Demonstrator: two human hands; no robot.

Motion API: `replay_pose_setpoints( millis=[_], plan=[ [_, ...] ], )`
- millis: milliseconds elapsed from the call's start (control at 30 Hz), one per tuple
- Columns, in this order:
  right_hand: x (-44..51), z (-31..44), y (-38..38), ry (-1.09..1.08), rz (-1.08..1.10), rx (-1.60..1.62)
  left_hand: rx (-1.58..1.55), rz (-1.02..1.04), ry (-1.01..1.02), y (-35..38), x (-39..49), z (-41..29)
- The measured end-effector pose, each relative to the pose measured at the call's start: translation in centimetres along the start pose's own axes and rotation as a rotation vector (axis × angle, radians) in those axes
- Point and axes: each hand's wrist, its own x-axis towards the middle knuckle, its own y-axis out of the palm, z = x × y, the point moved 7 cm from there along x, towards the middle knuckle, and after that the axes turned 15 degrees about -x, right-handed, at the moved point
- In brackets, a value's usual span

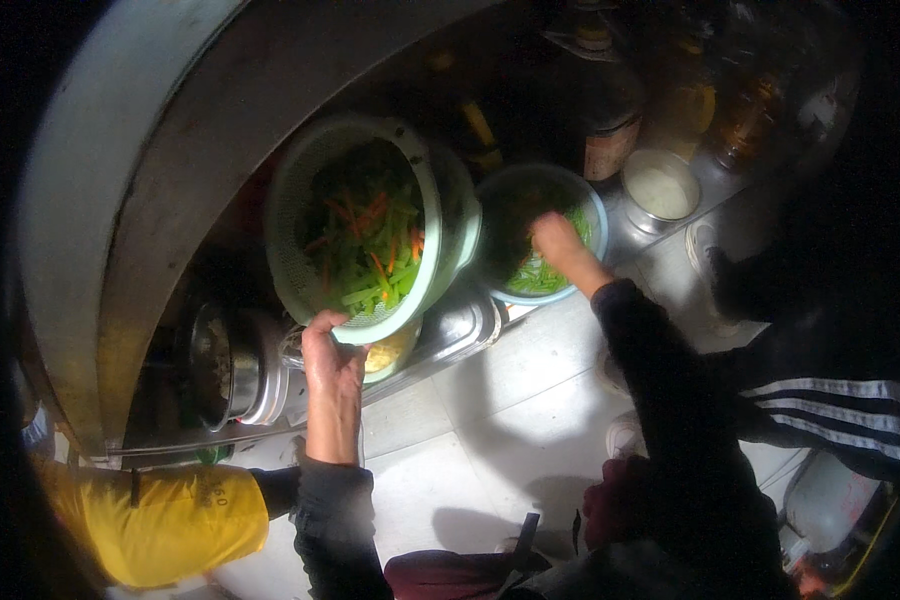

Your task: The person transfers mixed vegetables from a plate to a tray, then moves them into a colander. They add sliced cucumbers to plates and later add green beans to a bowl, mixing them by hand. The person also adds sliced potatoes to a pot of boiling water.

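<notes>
My left hand point(331, 367) grips the lower rim of a pale green plastic colander point(429, 281), thumb over the edge. The colander is tilted with its mouth towards me. Inside lie green vegetable strips point(386, 289) mixed with thin orange strips resembling carrot. Behind it shows part of another pale container point(466, 225). My right hand point(566, 246) reaches into a round basin with a light blue rim point(602, 225), over thinner green vegetable pieces point(532, 279). Its fingertips are hidden, so whether they hold anything is unclear.
Beside the basin stands a steel pot of whitish contents point(661, 189), near a dark labelled bottle point(611, 124). Steel pots point(232, 375) sit left on the low shelf. A wide metal ledge point(146, 142) curves overhead. A person's yellow sleeve point(172, 517) and another's striped dark clothing point(832, 416) flank me.
</notes>
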Motion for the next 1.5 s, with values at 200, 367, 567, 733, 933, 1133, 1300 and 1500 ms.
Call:
replay_pose_setpoints(
  millis=[200, 367, 567, 733, 933, 1133, 1300, 1500],
  plan=[
    [1.3, -0.4, 5.7, 0.032, -0.102, 0.006, -0.01, 0.076, -0.022, 3.7, 1.1, 2.7],
    [2.0, 2.6, 3.4, -0.09, 0.125, -0.246, 0.055, -0.045, 0.005, 3.9, -1.2, 3.1],
    [-1.1, -6.6, -1.4, 0.291, -0.122, 0.889, 0.063, 0.069, -0.139, 3.7, 2.8, 9.8],
    [-2.2, -9.8, -4.9, 0.231, -0.269, 0.377, 0.018, 0.143, -0.235, 5.9, 4.4, 14.4],
    [-4.9, -13.1, -8.2, 0.677, -0.371, 1.607, 0.128, 0.142, -0.205, 5.8, 5.6, 14.6],
    [-7.2, -13.8, -11.4, 0.675, -0.395, 1.84, 0.79, 0.054, -0.005, 9.0, 4.9, 16.6],
    [-8.0, -13.8, -11.2, 0.638, -0.371, 1.935, 1.894, 0.478, 0.415, 9.9, 10.8, 16.3],
    [-8.1, -11.9, -10.2, 0.618, -0.219, 1.91, 1.17, 0.282, 0.23, 9.5, 8.9, 9.3]
  ],
)
